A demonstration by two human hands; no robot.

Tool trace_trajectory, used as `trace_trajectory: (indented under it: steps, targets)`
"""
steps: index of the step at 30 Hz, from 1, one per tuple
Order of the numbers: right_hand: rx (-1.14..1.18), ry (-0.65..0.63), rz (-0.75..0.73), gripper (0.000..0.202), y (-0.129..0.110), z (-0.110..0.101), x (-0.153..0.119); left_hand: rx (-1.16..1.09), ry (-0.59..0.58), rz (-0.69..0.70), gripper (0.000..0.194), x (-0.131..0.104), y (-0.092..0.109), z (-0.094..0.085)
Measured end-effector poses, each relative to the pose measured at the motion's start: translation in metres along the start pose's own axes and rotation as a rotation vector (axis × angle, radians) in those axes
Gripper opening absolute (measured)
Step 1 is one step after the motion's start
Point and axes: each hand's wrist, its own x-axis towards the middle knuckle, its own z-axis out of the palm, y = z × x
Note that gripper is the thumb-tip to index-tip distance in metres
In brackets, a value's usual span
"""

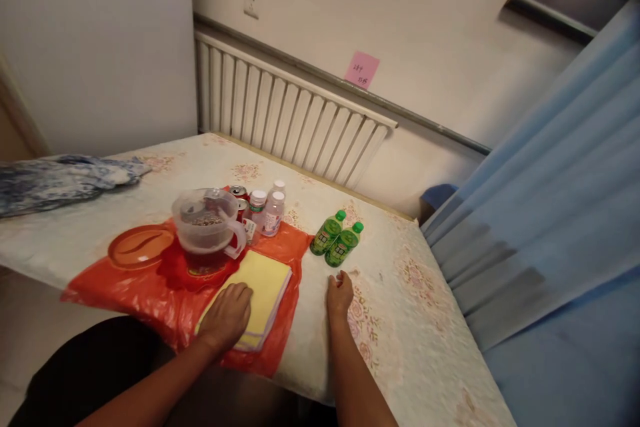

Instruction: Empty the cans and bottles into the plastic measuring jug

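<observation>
My left hand [227, 317] lies palm down on a folded yellow cloth [267, 283], its fingers flat against the fabric. The cloth rests on a red plastic bag [287, 340] spread over the table. My right hand [341, 293] is on the tablecloth just in front of two green-capped drink bottles, the left one [327, 233] and the right one [344, 245]. Its fingers are curled in; whether anything small is inside is hidden. Left of the cloth stands a clear plastic jug [200, 233] with a handle, on a red dish [173, 270]. Some small contents show through its wall.
A round orange-looking lid [140, 247] lies left of the jug. Behind its handle stand small white-capped bottles [273, 217] and red cans [239, 192]. A patterned blue-white cloth [65, 180] lies at far left. A radiator [290, 113] and blue curtain [500, 227] border the table.
</observation>
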Motion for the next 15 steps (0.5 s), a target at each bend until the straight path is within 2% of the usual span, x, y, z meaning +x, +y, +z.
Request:
trace_trajectory:
  steps: [8,15]
  targets:
    - [0.032,-0.069,-0.047,0.037,0.002,-0.021,-0.033,-0.009,0.000,-0.025,0.022,-0.001,0.004,-0.004]
    - [0.008,-0.092,-0.103,0.033,-0.006,-0.027,-0.074,0.011,0.004,-0.022,0.021,-0.002,0.005,-0.006]
